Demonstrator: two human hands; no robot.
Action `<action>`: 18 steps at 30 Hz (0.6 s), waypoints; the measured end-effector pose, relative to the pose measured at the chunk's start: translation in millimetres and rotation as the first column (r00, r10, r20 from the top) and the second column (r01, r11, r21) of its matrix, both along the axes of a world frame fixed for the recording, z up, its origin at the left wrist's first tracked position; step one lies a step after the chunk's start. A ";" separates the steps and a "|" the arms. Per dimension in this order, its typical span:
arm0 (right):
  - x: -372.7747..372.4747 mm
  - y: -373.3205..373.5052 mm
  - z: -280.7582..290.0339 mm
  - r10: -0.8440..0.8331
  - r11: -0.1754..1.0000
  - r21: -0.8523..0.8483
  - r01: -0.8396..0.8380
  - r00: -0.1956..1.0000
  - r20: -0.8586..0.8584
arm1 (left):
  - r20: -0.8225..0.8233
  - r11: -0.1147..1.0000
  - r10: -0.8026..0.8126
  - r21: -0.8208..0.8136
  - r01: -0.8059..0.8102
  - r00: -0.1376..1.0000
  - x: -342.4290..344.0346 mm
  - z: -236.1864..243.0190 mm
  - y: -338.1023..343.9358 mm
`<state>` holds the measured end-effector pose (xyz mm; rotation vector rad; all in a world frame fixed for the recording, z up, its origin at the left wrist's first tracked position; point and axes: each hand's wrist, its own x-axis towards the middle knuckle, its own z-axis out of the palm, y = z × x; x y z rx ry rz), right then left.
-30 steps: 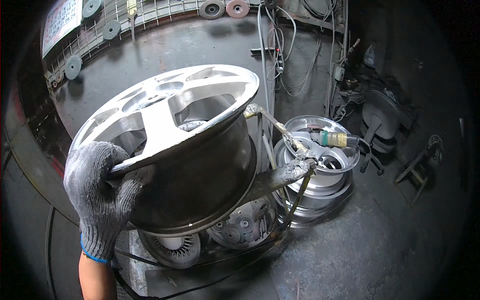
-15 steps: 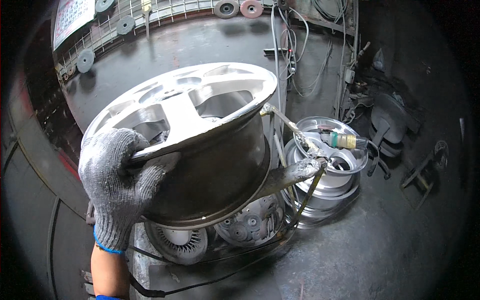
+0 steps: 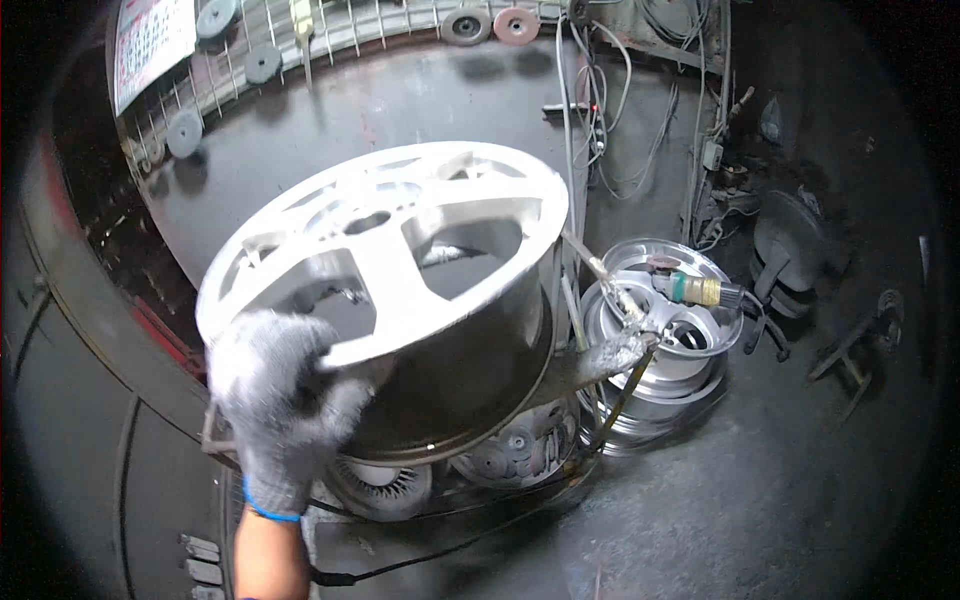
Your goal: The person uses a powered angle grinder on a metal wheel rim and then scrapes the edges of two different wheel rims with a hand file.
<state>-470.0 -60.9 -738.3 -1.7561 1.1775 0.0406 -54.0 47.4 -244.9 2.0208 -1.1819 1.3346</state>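
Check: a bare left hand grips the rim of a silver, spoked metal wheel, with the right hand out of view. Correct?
Not bare: the head view shows the left hand gripping the wheel in a grey knitted glove. The rest stands.

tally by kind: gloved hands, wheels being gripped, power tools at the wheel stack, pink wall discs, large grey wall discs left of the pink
gloved left hand: 1
gripped wheel: 1
green-and-yellow power tool: 1
pink disc: 1
large grey discs: 4
total: 8
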 end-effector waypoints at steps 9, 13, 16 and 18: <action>-100.1 57.3 36.2 -0.139 0.972 0.195 0.132 0.990 0.027 | -0.340 0.950 0.066 0.308 0.045 0.938 -8.3 29.6 21.7; -99.2 50.0 99.3 -0.230 0.912 0.382 0.146 0.956 0.183 | -0.512 0.933 -0.010 0.303 0.192 0.859 -19.0 52.9 24.1; -71.5 1.2 267.6 -0.335 0.825 0.508 0.247 0.938 0.087 | -0.333 0.836 0.005 0.518 0.179 0.943 -40.5 80.8 1.5; -78.2 -16.8 283.2 -0.321 0.864 0.427 0.265 0.945 0.065 | -0.366 0.806 0.021 0.557 0.201 0.930 -46.9 87.4 -35.5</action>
